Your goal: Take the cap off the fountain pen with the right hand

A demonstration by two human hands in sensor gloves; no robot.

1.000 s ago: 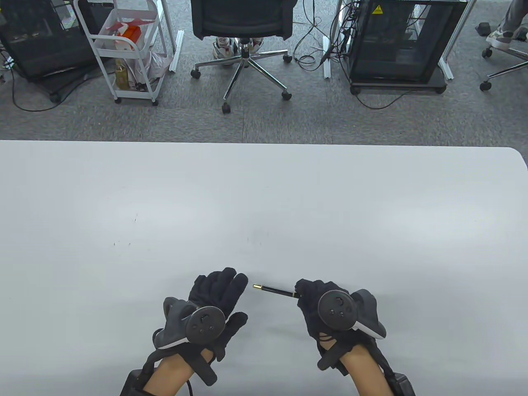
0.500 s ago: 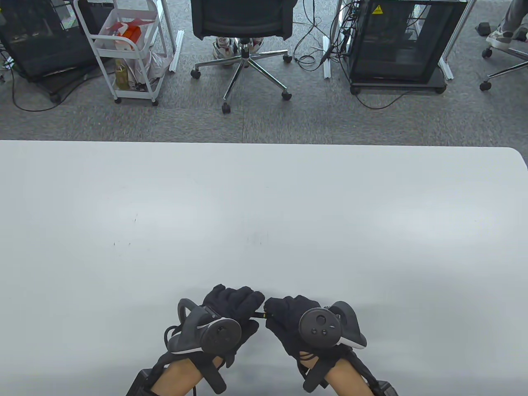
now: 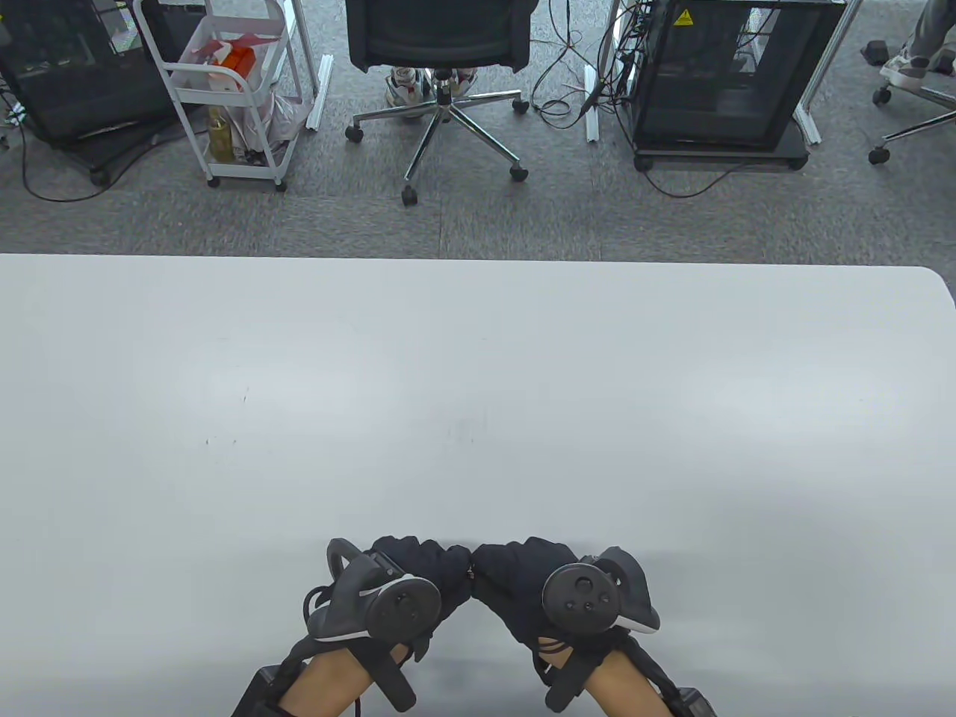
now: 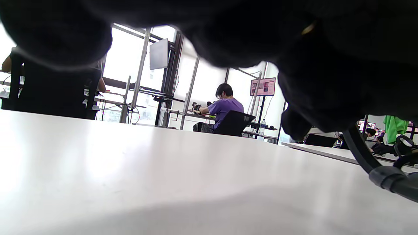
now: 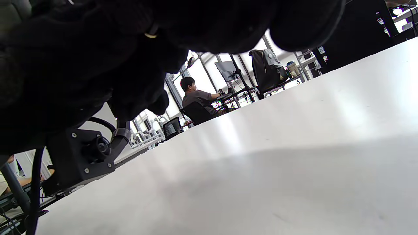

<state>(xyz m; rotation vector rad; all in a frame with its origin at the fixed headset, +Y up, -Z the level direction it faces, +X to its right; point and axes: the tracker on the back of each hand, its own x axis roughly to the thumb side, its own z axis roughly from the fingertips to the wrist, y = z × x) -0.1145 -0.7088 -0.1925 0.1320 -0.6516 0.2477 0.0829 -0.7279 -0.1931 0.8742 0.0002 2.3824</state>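
My two gloved hands meet knuckle to knuckle just above the white table [image 3: 478, 373], near its front edge. The left hand [image 3: 442, 576] is curled into a fist around one end of the black fountain pen. The right hand [image 3: 502, 579] is curled around the other end, where the cap sits. The pen is hidden inside the fists in the table view. Only a gold glint of it shows between the dark fingers in the left wrist view [image 4: 308, 28], and a gold ring shows in the right wrist view [image 5: 151, 32].
Beyond the table's far edge stand an office chair [image 3: 441, 45], a white cart [image 3: 231, 89] and black cabinets [image 3: 717, 75] on the grey carpet. The left wrist's camera mount [image 5: 81, 156] shows in the right wrist view.
The right hand brought the pen leftward and toward me to the left hand. The left hand closed around its free end, and both fists now touch, hiding the pen.
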